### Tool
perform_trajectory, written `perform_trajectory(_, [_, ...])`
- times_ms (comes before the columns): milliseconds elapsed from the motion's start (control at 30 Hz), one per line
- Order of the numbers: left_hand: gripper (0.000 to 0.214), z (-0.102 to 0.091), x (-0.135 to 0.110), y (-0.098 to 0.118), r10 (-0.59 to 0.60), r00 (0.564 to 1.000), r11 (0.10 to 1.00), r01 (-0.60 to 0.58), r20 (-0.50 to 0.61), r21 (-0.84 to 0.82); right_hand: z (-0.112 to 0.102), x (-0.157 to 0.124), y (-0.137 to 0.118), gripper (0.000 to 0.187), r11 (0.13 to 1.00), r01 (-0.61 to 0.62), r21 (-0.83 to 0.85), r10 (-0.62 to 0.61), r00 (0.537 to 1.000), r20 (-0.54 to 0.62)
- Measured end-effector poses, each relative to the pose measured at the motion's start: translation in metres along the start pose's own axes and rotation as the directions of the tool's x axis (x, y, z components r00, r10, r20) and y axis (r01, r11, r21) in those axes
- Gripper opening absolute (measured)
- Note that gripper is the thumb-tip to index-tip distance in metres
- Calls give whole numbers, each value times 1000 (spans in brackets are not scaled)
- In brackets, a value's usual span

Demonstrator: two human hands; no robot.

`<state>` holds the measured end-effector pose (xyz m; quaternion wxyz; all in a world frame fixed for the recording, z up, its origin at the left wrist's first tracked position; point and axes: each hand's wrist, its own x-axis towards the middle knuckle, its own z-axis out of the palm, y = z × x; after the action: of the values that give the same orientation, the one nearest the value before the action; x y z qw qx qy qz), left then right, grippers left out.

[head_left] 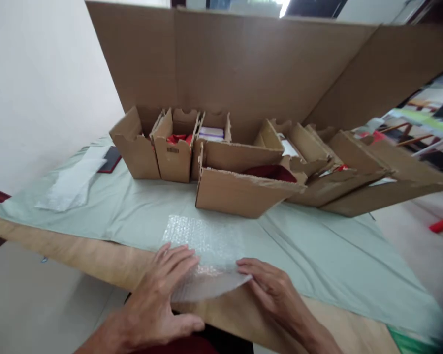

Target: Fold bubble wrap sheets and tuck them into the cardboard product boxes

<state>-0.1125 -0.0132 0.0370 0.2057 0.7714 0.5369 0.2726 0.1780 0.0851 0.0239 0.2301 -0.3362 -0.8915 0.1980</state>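
Note:
A clear bubble wrap sheet (210, 241) lies on the green cloth near the table's front edge. Its near part lifts and bends over that edge, and I cannot tell whether it is a single layer or a pouch. My left hand (162, 290) rests on its left side with the fingers stretched out and the thumb well apart. At the right side, my right hand (269, 285) pinches the lifted edge between thumb and fingers. Just beyond the sheet stands a low cardboard box (239, 194) with something dark red inside.
Several cardboard bins (175, 162) stand in a row, some holding red or white items, before a tall cardboard panel (243, 64). More bubble wrap (72, 182) lies at the left beside a dark flat item (110, 160). The cloth (317, 246) covers a wooden tabletop (96, 255).

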Motion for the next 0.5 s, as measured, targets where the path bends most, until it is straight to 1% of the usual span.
perform_trajectory(33, [97, -5, -5, -4, -13, 999, 1000, 13, 48, 2, -6, -12, 2, 31, 997, -62, 45, 63, 998, -22])
perform_trajectory(100, [108, -9, -14, -10, -36, 989, 999, 37, 145, -9, -17, -30, 2, 28, 974, -187, 126, 192, 981, -31])
perform_trajectory(167, [103, -8, -19, -13, -48, 979, 998, 54, 198, -27, -23, -39, 1, 26, 937, -289, 195, 298, 954, -16])
perform_trajectory(200, [95, -6, -20, -14, -52, 980, 998, 60, 191, -35, -23, -42, 0, 26, 916, -335, 220, 344, 939, -2])
perform_trajectory(233, [83, -4, -20, -15, -62, 985, 997, 69, 159, -43, -23, -43, 0, 26, 894, -382, 235, 390, 921, 13])
perform_trajectory(300, [51, 1, -15, -17, -130, 991, 990, 132, 38, -57, -20, -44, -1, 28, 852, -469, 233, 475, 879, 34])
perform_trajectory(333, [35, 3, -11, -18, -188, 982, 980, 186, -26, -67, -17, -43, 0, 30, 837, -499, 227, 506, 862, 31])
perform_trajectory(367, [24, 5, -6, -20, -250, 965, 967, 244, -80, -77, -13, -42, 1, 30, 829, -514, 219, 525, 851, 12])
perform_trajectory(400, [20, 8, 0, -22, -306, 945, 951, 298, -119, -82, -9, -41, 2, 30, 831, -519, 201, 534, 845, -26])
perform_trajectory(433, [19, 11, 6, -24, -343, 926, 939, 335, -156, -75, -5, -40, 3, 29, 839, -518, 165, 535, 841, -78])
perform_trajectory(467, [20, 15, 11, -26, -352, 916, 936, 349, -191, -51, -1, -40, 5, 28, 850, -516, 108, 527, 838, -139])
perform_trajectory(500, [19, 18, 16, -28, -333, 915, 940, 341, -226, -5, 3, -40, 7, 28, 858, -512, 31, 507, 838, -201])
